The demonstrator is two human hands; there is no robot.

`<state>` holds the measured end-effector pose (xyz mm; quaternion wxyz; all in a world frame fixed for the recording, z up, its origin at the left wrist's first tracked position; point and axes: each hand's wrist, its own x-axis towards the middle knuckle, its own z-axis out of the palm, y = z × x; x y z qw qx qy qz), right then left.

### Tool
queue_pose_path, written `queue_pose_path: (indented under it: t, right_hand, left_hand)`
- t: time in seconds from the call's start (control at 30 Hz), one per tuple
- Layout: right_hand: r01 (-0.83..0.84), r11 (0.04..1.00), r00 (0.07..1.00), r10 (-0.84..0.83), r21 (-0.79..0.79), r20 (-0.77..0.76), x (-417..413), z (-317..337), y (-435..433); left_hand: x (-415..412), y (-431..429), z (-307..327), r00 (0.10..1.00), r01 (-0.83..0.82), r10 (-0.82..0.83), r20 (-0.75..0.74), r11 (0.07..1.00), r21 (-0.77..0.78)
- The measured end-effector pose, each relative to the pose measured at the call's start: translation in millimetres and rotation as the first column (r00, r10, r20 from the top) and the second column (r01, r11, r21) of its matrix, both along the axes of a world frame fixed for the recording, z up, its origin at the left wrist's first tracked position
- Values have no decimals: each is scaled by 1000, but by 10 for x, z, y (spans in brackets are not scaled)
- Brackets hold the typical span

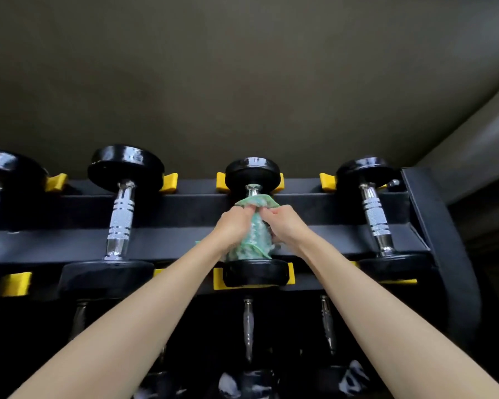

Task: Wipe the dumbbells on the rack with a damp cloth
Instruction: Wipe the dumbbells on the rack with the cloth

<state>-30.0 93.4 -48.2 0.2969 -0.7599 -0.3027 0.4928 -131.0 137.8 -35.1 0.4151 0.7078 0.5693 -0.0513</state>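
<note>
both hands are closed on the green cloth [256,240]. the left hand [233,224] and right hand [286,223] pinch its upper edge from either side, fingers curled into the fabric. the cloth is wrapped round the chrome handle [253,192] of the middle dumbbell [252,173], which lies in its yellow cradles [222,279] on the top tier of the rack [182,204]. only a short bare stretch of handle shows, just under the far head.

the step in hand looks like wiping the handle. to do it well, hold the wrap snug and twist it round the bar while sliding along its length, so the damp fabric works into the knurling rather than skating over it. take the stroke right up to the far head, where that bare stretch remains, and back down to the near head. the dumbbell may roll in its cradles under a twist, so counter the turn with one hand or press it lightly down.

the neighbouring dumbbell on the left [121,214] and the one on the right [375,214] lie uncovered, well apart from the hands. whether they have been wiped cannot be told.
</note>
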Motion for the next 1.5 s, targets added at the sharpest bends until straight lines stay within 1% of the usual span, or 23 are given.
queue_pose_path:
  t: [0.1,0.17,0.23,0.27,0.37,0.5,0.6,0.67,0.7,0.77,0.83,0.97,1.0,1.07,1.13,1.2,1.27,1.33,1.37,1.4,1.43,1.47,1.5]
  right_hand:
    - [-131,987,991,126,-98,-53,-7,130,-284]
    - [-242,963,966,251,-116,68,-26,253,-398]
    - [-334,932,898,359,-137,255,-75,391,-460]
    - [-352,926,874,378,-139,305,-94,439,-498]
    - [-270,962,917,267,-32,296,-71,514,-662]
    - [-213,963,936,152,167,319,-87,610,-863]
    - [-244,939,893,120,244,433,-112,666,-906]
    - [-219,935,869,59,277,491,-120,690,-873]
    - [-164,935,872,-11,315,489,-125,704,-833]
    - [15,913,888,-200,408,414,-142,742,-678]
    - [139,872,881,-325,470,344,-188,784,-485]
    - [154,817,853,-393,555,342,-254,828,77]
    - [150,820,848,-394,553,354,-242,817,216]
    - [124,870,849,-342,477,403,-186,722,479]
    - [115,923,870,-271,366,411,-102,560,650]
    - [130,929,890,-263,347,372,-27,466,698]
    - [210,897,897,-335,389,288,44,387,702]
    - [368,835,881,-454,408,135,100,307,695]
    - [452,793,859,-510,407,40,126,251,702]
    - [531,753,828,-558,390,-49,147,210,709]
    - [594,723,796,-590,353,-132,187,190,711]
    - [643,703,765,-603,305,-225,245,183,702]
    - [667,702,740,-587,248,-328,323,182,681]
  left_hand:
    - [-178,-171,115,999,36,-34,15,988,-152]
    - [-280,-246,195,989,147,-149,4,975,-167]
    - [-332,-294,316,969,235,-244,-27,953,-190]
    - [-342,-315,376,957,272,-285,-49,944,-189]
    - [-363,-426,620,938,302,-318,-138,945,-125]
    - [-486,-645,782,952,303,-295,-82,948,103]
    - [-507,-666,825,977,211,-213,-14,954,213]
    - [-440,-571,887,985,155,-169,21,942,299]
    - [-397,-509,919,991,115,-133,26,928,355]
    - [-291,-345,932,998,4,-33,52,880,476]
    - [-191,-231,924,989,-129,63,136,823,553]
    - [-20,167,758,941,-331,188,281,678,656]
    - [-1,284,698,917,-390,225,328,675,626]
    - [33,498,568,842,-509,330,426,746,429]
    - [85,633,373,828,-512,414,378,833,210]
    - [130,655,231,856,-478,434,281,871,112]
    - [220,593,174,835,-488,442,329,870,71]
    - [324,514,120,830,-494,426,358,861,122]
    - [374,497,100,847,-473,377,373,856,209]
    - [404,484,96,891,-405,277,360,842,355]
    - [439,502,92,940,-290,135,312,796,531]
    - [474,519,81,975,-140,-15,221,732,667]
    - [510,544,91,985,20,-142,102,670,742]
